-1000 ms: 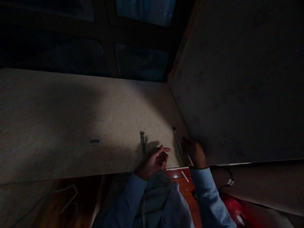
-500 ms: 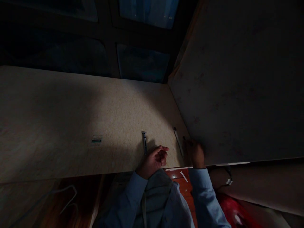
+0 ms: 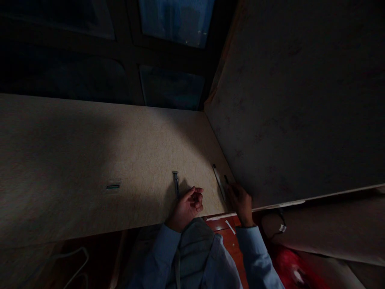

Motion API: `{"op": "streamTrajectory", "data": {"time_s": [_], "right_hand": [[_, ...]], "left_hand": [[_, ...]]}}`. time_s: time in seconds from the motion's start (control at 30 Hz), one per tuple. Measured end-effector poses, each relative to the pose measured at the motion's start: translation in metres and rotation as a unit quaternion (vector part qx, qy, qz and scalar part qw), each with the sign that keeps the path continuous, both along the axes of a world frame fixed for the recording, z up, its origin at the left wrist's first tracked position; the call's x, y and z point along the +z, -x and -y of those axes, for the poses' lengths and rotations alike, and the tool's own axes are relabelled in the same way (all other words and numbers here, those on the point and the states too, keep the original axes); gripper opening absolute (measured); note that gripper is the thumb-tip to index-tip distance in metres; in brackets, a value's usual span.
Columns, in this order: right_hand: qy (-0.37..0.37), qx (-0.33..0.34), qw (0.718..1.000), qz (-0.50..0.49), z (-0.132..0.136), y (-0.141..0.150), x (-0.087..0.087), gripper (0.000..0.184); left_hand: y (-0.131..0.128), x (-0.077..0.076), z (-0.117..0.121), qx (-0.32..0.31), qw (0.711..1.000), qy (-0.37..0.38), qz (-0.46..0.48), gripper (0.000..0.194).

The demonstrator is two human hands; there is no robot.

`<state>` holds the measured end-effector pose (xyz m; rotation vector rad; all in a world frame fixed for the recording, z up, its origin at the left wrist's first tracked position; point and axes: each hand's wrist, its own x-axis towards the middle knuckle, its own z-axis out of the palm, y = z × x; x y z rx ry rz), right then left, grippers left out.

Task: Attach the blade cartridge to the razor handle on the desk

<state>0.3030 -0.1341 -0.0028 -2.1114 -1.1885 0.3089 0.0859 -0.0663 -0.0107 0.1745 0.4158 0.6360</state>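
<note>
My left hand point(image 3: 190, 204) rests palm up over the table's near edge, empty, with its index finger stretched out and the other fingers loosely curled. Just beyond it lies a slim dark metal tool point(image 3: 176, 184) with a crosswise head, partly hidden by the hand; it resembles a caliper. At the right, my right hand point(image 3: 241, 202) has its fingers closed around a thin dark stick point(image 3: 226, 179), of which only the far end shows. Left of that hand, a pale pen-like rod point(image 3: 219, 183) with a dark tip lies flat on the table.
A small clear case point(image 3: 113, 187) with a dark strip lies on the left of the pale table point(image 3: 144, 148). A patterned wall panel point(image 3: 294, 132) rises close on the right. Dark window panes point(image 3: 174, 86) stand behind. A white strip point(image 3: 230, 227) lies below the table edge. The light is dim.
The camera has turned slightly, so everything sits further left and lower in view. My right hand has drawn back a little, with more of the dark stick showing. My left hand keeps its pose.
</note>
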Motion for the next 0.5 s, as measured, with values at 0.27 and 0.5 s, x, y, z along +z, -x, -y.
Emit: {"op": "streamTrajectory", "data": {"time_s": [0.27, 0.5], "right_hand": [[0.001, 0.053, 0.999, -0.003, 0.015, 0.017, 0.006, 0.048], [0.038, 0.061, 0.997, 0.017, 0.016, 0.018, 0.001, 0.046]], "left_hand": [[0.001, 0.002, 0.001, 0.005, 1.0, -0.005, -0.012, 0.025], [0.0, 0.002, 0.002, 0.01, 1.0, -0.002, -0.005, 0.025]]}}
